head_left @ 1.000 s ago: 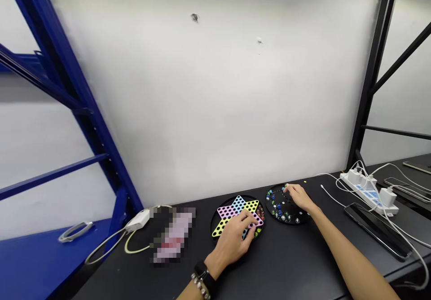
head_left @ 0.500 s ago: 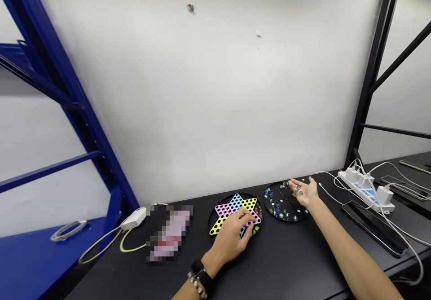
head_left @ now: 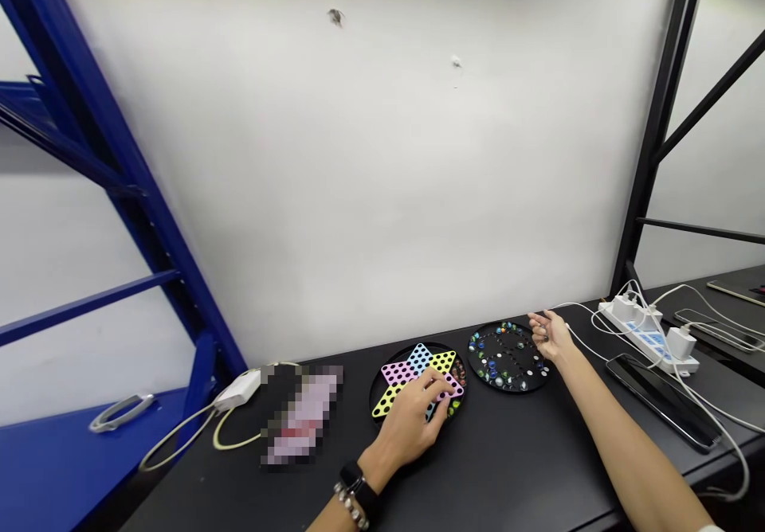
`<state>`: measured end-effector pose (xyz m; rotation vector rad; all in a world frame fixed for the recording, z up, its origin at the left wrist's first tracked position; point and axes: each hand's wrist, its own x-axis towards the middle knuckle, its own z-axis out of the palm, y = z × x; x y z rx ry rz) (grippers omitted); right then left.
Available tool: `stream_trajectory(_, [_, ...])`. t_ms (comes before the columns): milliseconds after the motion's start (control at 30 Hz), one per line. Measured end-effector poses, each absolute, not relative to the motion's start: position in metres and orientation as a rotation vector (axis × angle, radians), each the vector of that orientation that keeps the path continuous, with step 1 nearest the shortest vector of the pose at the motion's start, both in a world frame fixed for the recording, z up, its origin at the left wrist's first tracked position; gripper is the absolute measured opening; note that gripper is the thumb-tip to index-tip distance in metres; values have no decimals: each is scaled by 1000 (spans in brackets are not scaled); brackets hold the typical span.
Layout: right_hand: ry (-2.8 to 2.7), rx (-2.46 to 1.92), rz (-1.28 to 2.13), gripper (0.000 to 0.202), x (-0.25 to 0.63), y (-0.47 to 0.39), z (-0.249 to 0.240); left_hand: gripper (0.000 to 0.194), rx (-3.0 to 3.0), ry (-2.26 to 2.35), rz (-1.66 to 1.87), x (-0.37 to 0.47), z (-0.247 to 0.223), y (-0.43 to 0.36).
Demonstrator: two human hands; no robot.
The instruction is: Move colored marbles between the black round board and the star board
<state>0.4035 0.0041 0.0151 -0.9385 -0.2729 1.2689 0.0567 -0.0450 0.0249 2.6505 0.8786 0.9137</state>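
Note:
My left hand rests over a star-shaped Chinese checkers board with pink, yellow and blue points. Its fingers are slightly bent, with a gap between thumb and forefinger, and nothing shows in them. The board sits on a round black tray, where orange and green marbles show at the right side. Curled palm-up, my right hand is at the right edge of a second round black board. Glass marbles lie in its palm, partly hidden by the fingers. Blue, green and white marbles sit around the second board.
A white power strip with chargers and cables stands at right, beside a black phone. At left are a white adapter with cable and a pixelated pink item. A white wall rises behind the black table.
My right hand has drawn back to the right, off the round board, and its fingers have curled in over the marbles. My left hand has stayed in place.

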Motion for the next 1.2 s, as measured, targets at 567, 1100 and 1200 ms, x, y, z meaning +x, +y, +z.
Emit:
stream_trajectory(567, [-1096, -1745, 407, 33, 396, 4, -3, 20, 2670, 876, 928, 56, 24, -44])
stream_trajectory(1100, [-1806, -2191, 76, 32, 354, 34, -13, 19, 2661, 897, 905, 52, 25, -45])
stream_trajectory(1200, [-1833, -2194, 77, 31, 355, 41, -15, 19, 2659, 920, 906, 52, 24, -45])
